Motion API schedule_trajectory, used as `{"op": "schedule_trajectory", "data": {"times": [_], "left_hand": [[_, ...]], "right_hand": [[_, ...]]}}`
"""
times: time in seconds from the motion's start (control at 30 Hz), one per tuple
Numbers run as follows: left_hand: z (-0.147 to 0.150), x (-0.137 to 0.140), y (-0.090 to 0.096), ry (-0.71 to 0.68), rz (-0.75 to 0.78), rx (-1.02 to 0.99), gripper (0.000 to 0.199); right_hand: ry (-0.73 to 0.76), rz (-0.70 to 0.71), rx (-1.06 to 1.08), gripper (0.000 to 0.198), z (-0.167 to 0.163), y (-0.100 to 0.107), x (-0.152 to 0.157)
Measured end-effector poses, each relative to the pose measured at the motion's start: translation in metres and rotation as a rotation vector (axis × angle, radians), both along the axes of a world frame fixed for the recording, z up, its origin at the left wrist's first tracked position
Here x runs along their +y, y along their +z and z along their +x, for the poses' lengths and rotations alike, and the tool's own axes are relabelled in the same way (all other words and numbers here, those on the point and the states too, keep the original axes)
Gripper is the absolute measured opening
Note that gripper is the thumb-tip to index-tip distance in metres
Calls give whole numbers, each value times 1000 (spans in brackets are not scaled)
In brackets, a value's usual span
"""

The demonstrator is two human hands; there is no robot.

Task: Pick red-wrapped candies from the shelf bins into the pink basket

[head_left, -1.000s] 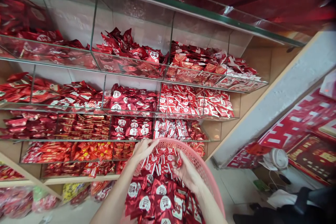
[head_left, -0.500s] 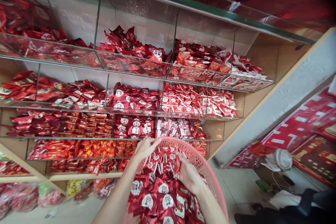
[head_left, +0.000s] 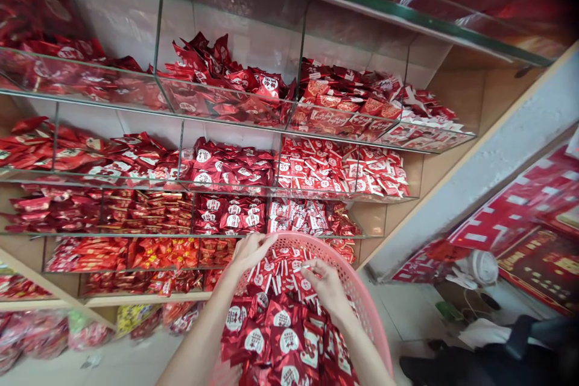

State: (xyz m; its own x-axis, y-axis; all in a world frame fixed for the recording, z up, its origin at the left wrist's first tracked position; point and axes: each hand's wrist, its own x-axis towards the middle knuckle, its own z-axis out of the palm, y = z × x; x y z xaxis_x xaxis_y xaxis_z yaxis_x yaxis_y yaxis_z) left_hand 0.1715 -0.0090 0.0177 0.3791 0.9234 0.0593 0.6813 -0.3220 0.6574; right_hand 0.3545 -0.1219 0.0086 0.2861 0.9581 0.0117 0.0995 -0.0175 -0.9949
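Note:
A round pink plastic basket with a perforated wall is filled with red candy packets. My left hand is closed over its far-left rim, the thumb lying along the edge and the other fingers mostly hidden. Inside, my right hand hovers over small red-and-white packets, its fingertips pinched together; whatever sits between them is too small to make out. Larger dark red packets with white round labels fill the near part of the basket, below my forearms.
Facing me are tiered shelves with clear dividers, holding heaps of red packets. Bagged packets lie on the floor beneath at left. Rightward are a slanted wooden side panel, red patterned sheets, a white roll and a black item.
My right hand has lifted slightly from among the small packets, and its fingertips have drawn together. The red packet that stood by its fingers no longer shows there. My left hand stays on the rim.

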Motion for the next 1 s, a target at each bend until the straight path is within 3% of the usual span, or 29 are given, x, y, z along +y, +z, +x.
{"op": "schedule_trajectory", "data": {"times": [0.13,0.43,0.7,0.83,1.0], "left_hand": [[0,0,-1,1,28,12,63],[0,1,-2,-7,49,31,61],[-1,1,-4,-5,50,38,53],[-1,2,-4,-3,44,47,54],[-1,3,-3,-20,36,28,58]], "right_hand": [[19,35,-5,21,-7,-1,7],[19,-73,239,30,-32,-23,14],[-17,30,-99,19,-47,-58,22],[-13,42,-297,22,-53,-60,20],[-44,70,-381,25,-56,-54,14]]}}
